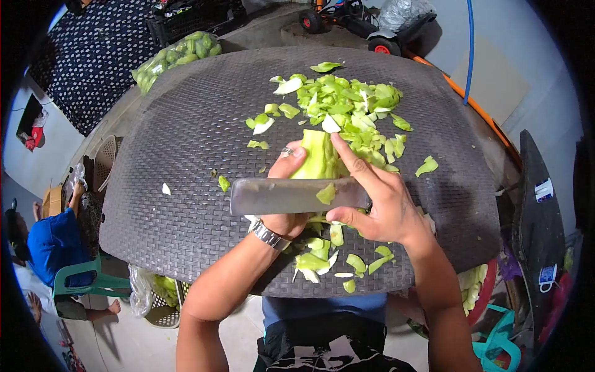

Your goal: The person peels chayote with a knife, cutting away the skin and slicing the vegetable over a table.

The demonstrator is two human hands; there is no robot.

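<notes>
My left hand, with a ring and a metal watch, is closed around a light green, ridged vegetable whose cut end points away from me. The broad-bladed knife lies crosswise over the vegetable's near part, hiding some of it and some of my left fingers. A green scrap clings to the blade. At the blade's right end, my right hand grips the knife, its index finger stretched along the vegetable's right side. The handle is hidden. Green peelings are heaped beyond the vegetable, and more cut pieces lie near me.
Everything rests on a dark woven-pattern table. Past its far left edge sits a plastic bag of green produce. A person in a blue top is at the left by a green chair. A wheeled toy vehicle stands behind.
</notes>
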